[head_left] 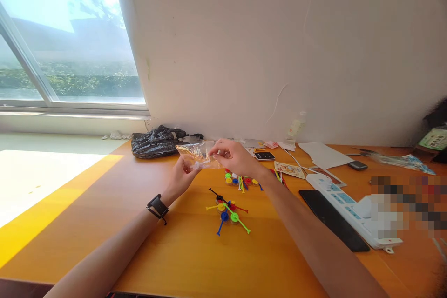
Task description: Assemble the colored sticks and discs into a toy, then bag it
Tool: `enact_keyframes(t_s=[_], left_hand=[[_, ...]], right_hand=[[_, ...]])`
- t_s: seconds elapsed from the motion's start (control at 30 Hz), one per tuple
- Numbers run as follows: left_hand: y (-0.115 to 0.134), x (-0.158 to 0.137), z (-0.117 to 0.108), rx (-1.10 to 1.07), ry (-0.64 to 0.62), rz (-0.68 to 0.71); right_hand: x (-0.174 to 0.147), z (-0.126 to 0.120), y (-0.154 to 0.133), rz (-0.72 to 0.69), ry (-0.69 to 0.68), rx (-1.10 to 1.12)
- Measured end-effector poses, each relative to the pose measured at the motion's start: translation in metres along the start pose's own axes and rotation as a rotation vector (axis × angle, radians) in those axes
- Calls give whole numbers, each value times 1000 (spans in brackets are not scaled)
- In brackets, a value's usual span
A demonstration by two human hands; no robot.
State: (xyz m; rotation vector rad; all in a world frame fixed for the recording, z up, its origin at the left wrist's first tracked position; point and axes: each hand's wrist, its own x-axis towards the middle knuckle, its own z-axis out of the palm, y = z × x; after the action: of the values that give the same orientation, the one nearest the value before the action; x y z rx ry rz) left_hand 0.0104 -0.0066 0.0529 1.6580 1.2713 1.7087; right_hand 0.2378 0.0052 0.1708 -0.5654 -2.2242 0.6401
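While I hold a clear plastic bag (195, 152) above the far middle of the wooden desk (209, 265), my left hand (182, 176) grasps its left end between thumb and fingers, and my right hand (234, 154) pinches its right end. A small white piece (196, 165) shows by my left fingertips; I cannot tell whether it sits inside. Nearer me, round-based plastic pieces with forked stems (234, 217) lie clustered. A black plastic bag (153, 143) rests far left, a white power strip (342, 198) right.
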Motion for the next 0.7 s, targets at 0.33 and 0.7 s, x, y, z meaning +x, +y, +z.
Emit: enact_keyframes(t_s=[0.33, 0.7], left_hand=[[-4, 1, -5, 152, 135, 103], [13, 0, -18, 660, -22, 454]], right_hand=[[2, -3, 2, 125, 113, 22], [-2, -6, -2, 263, -58, 77]])
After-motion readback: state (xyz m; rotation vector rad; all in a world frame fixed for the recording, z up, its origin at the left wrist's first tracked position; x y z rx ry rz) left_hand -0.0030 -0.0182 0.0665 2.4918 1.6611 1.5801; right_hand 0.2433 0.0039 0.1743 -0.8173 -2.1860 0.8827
